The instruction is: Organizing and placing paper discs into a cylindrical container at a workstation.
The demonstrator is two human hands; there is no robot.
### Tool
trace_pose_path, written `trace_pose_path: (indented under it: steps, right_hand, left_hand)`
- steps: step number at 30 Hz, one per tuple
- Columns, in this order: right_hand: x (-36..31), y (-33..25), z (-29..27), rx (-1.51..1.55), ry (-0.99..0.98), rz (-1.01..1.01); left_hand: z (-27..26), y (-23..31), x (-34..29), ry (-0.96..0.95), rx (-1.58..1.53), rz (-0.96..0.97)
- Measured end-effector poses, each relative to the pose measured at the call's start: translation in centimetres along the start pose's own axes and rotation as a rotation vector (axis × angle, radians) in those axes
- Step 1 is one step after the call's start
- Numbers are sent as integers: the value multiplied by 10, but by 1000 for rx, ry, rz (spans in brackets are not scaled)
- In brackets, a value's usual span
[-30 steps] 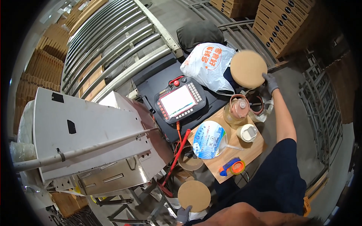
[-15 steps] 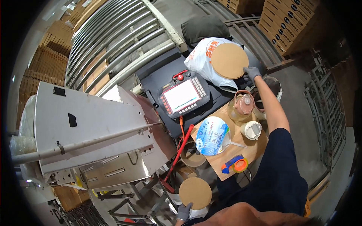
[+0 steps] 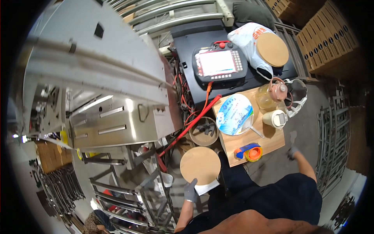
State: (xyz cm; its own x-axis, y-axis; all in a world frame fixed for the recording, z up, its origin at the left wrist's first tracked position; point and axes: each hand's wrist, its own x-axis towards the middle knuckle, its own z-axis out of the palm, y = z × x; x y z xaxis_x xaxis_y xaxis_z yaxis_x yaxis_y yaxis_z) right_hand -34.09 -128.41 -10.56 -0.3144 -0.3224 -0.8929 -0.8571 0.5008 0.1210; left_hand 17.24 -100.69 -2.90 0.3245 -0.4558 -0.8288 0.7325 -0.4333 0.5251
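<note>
My left hand (image 3: 191, 190), in a grey glove, grips the near edge of a round brown cardboard disc (image 3: 200, 165), with a white piece showing just beneath it. My right hand (image 3: 292, 153), also gloved, hangs beside the wooden board's right corner, apart from the things on it; its finger pose is too small to make out. Another round cardboard disc (image 3: 272, 49) lies on a white plastic bag (image 3: 246, 40) at the far right of the dark table.
A wooden board (image 3: 272, 143) bears a blue-and-white hand fan (image 3: 234, 113), a pink-lidded jug (image 3: 267, 96), a cream cup (image 3: 274, 119) and an orange tape roll (image 3: 254, 153). A control pendant (image 3: 219, 62) lies beyond. Left stands a metal machine (image 3: 117, 117), with a red bar (image 3: 191, 125) alongside.
My right hand has let go of the disc on the bag and drawn back toward me. My left hand has raised its disc forward. The whole view has turned left.
</note>
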Motion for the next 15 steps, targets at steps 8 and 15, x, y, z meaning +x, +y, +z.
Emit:
trace_pose_path:
  steps: [8,15]
  right_hand:
    - [-148,-120,225,-547,-204,-829]
    - [-157,-117,365,-779,-300,-1050]
  left_hand:
    - [-52,-46,11,34,-443,-31]
    - [-96,-71,19,-102,-606,220]
